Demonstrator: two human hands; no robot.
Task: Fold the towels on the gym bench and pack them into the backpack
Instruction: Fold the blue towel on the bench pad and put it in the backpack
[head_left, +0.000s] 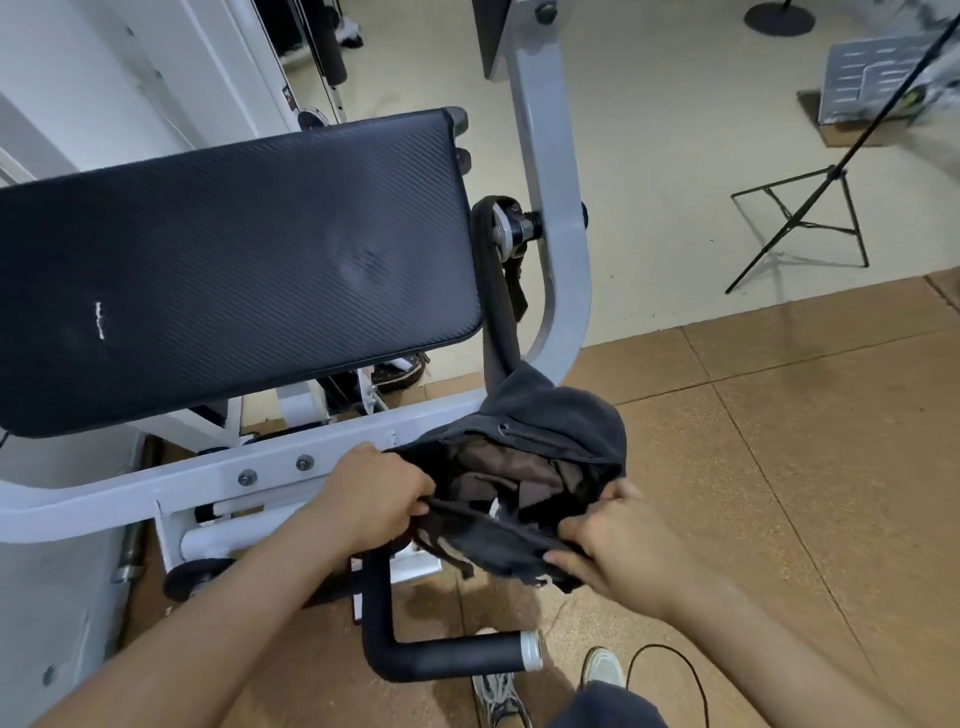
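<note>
The dark backpack (524, 467) hangs by its strap from the grey machine frame (550, 208) just beside the black bench pad (234, 270), its mouth held apart with brownish fabric showing inside; whether that is towel or lining cannot be told. The left hand (382, 499) grips the near-left rim and the right hand (618, 545) pinches the right rim, fingers curled on cloth. If either grip slips, the mouth may collapse, or a hard pull may drag the strap off the frame and drop the bag toward the black handle bar (447, 660)
</note>
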